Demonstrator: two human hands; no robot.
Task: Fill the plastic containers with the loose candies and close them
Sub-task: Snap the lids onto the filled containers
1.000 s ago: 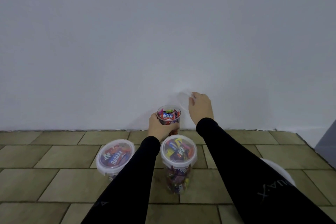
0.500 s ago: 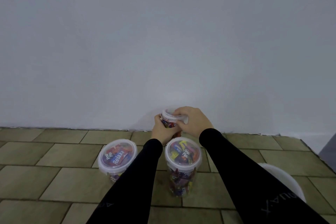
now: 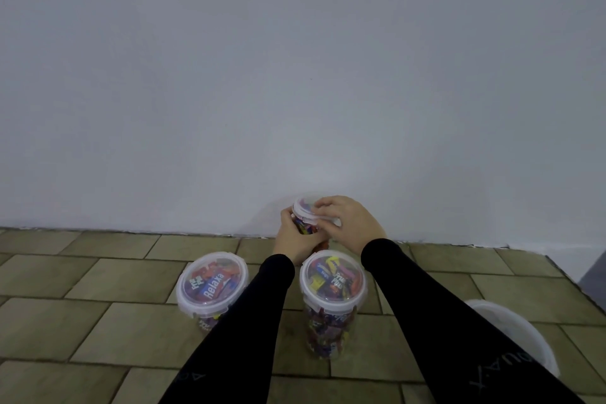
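Observation:
A clear plastic container full of wrapped candies stands on the tiled floor by the wall. My left hand is wrapped around its side. A clear lid sits on its top, and my right hand presses down on that lid with fingers spread over its near edge. Two more candy-filled containers stand closer to me with their lids on: one at the left and a taller one in the middle. My arms hide the floor between them.
A white bucket sits on the floor at the lower right, partly behind my right sleeve. A plain white wall rises right behind the far container. Brown floor tiles stretch to the left.
My right hand brought the clear lid from beside the wall onto the far container and now presses it down. My left hand has kept hold of the container.

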